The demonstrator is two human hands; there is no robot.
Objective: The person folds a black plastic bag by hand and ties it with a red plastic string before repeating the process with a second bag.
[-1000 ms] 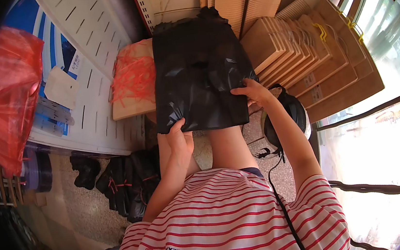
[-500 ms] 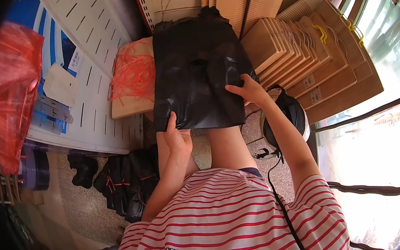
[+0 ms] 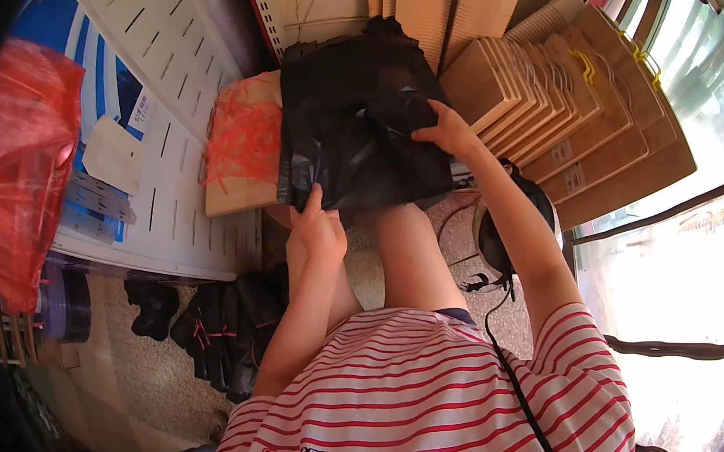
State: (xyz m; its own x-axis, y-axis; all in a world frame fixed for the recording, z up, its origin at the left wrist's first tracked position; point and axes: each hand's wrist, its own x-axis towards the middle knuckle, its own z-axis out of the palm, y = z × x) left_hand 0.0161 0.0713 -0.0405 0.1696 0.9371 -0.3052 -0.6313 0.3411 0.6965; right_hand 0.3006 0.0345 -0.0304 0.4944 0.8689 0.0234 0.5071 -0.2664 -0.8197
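A black plastic bag [image 3: 361, 129] lies spread out in front of me, wrinkled across its middle, over a wooden board [image 3: 236, 199]. My left hand [image 3: 319, 235] pinches its near left corner, thumb on top and the other fingers underneath. At the bag's right edge, my right hand [image 3: 451, 135] grips the plastic between the thumb and fingers; some of those fingers are hidden. More dark plastic bunches up at the far end. Thin red plastic strips [image 3: 238, 137] lie in a tangle on the board, left of the bag.
Wooden cutting boards [image 3: 534, 102] stand in a row at the right. A white slotted panel [image 3: 161, 79] rises at the left, near a red plastic bag [image 3: 25, 164]. Tied black bundles [image 3: 218, 325] lie on the floor. A black fan-like object [image 3: 503, 229] stands below my right arm.
Both hands have moved away from my body, carrying the bag's near edge forward off my thighs. The plastic has more creases around its middle.
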